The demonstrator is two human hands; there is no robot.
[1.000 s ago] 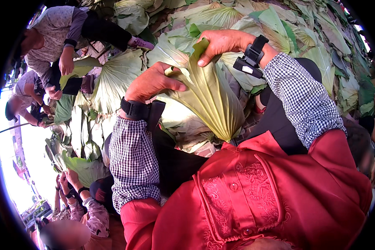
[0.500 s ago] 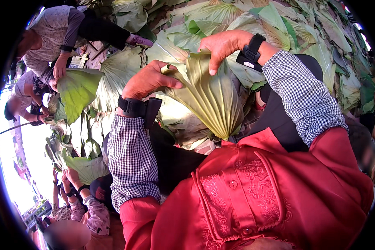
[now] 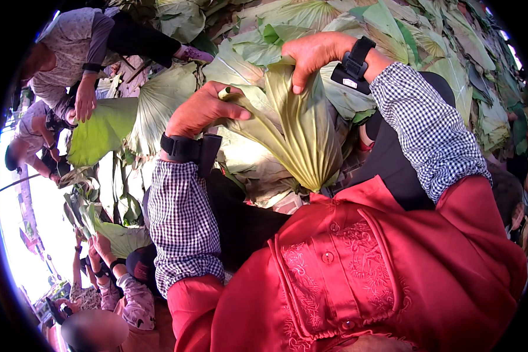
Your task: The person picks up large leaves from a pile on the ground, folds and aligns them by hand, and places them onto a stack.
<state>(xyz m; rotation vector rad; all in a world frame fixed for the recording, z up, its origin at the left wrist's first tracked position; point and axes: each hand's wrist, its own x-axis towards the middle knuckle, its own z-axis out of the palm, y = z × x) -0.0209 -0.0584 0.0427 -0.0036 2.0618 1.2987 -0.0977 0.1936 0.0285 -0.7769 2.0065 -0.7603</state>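
Observation:
A large folded lotus leaf, pale green-brown with strong ribs fanning up from a narrow base, hangs between my hands in front of my red top. My left hand pinches its rolled left edge between thumb and fingers. At the upper edge, my right hand grips the leaf with the thumb on the near face and the fingers curled behind, partly hidden. The leaf's lower tip lies close to my lap. Dark straps with small devices sit on both wrists, above checked sleeve covers.
Many flattened lotus leaves cover the ground ahead and to the right. At the upper left a co-worker's hand is by a bright green leaf. Other people sit along the left, one pair of hands at another leaf.
Both hands have shifted slightly up, the left one also a little leftward, spreading the leaf's upper edge wider. The co-worker's green leaf has moved left.

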